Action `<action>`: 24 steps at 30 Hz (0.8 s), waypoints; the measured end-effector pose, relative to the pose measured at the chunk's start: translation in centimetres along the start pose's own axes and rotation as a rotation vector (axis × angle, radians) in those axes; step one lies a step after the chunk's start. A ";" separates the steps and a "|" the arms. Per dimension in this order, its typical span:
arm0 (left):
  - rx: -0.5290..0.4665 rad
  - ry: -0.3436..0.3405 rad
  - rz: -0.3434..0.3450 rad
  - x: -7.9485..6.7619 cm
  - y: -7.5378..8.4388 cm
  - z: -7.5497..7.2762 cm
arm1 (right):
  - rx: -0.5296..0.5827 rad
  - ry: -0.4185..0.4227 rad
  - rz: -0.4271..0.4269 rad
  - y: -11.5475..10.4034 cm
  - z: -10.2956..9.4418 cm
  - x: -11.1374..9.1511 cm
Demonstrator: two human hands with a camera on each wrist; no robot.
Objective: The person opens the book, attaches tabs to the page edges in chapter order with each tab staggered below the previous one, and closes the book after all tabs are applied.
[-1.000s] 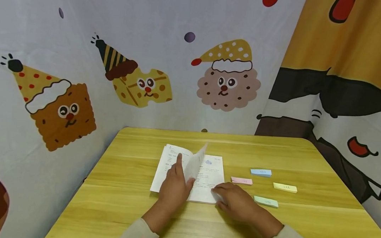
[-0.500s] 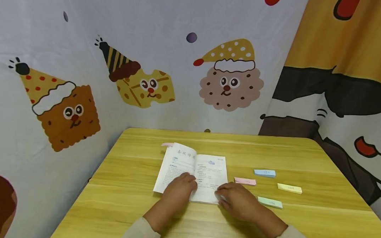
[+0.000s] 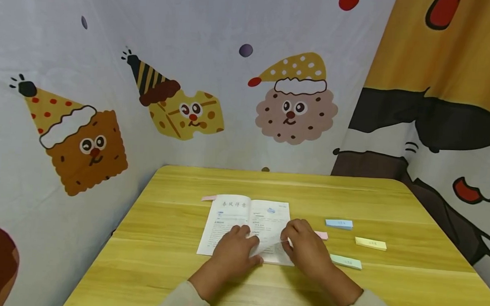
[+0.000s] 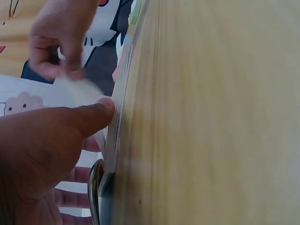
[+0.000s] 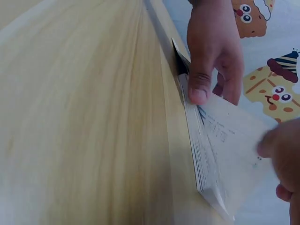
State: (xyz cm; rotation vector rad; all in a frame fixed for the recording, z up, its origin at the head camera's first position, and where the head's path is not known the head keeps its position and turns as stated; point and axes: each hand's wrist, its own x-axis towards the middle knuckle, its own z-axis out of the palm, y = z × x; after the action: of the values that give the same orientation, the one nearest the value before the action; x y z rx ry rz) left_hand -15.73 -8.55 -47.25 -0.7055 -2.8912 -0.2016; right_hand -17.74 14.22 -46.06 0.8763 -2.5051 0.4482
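Head view, from my station: book (image 3: 230, 218) lies opened, set in from the table's (image 3: 163, 245) far and left edges, room between. Left hand (image 3: 233, 250), loosely spread, rests on it; right hand (image 3: 303, 247) pinches a lifted page (image 5: 239, 145). I count one book, one pink tab (image 3: 208, 198), four paper strips (image 3: 370, 243).

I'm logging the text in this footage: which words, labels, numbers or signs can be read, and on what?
"春风得意", as best it reads: heading, left page of the open book.
Left page's body text: too small.
Right page: print and blue emblem illegible.
Blue slip, yellow slip, green slip: marks too small to read.
Pink slip, partly behind the right hand: nothing legible.
No readable brand or number.
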 end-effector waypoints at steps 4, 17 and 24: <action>-0.011 0.002 -0.007 -0.1 -0.1 -0.1 | 0.037 0.051 0.154 -0.5 0.3 -0.1; -0.163 0.210 -0.237 0.1 -0.9 -0.3 | 0.146 -0.307 0.009 0.7 0.9 -1.3; 0.001 0.401 -0.352 0.3 -1.4 -0.4 | 0.148 -0.374 -0.040 0.9 0.2 -0.9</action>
State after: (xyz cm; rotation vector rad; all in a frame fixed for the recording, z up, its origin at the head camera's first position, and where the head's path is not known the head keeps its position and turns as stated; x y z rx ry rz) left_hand -16.56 -9.70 -46.94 -0.1251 -2.5983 -0.3391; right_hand -17.76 15.24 -46.76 1.1569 -2.8117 0.5012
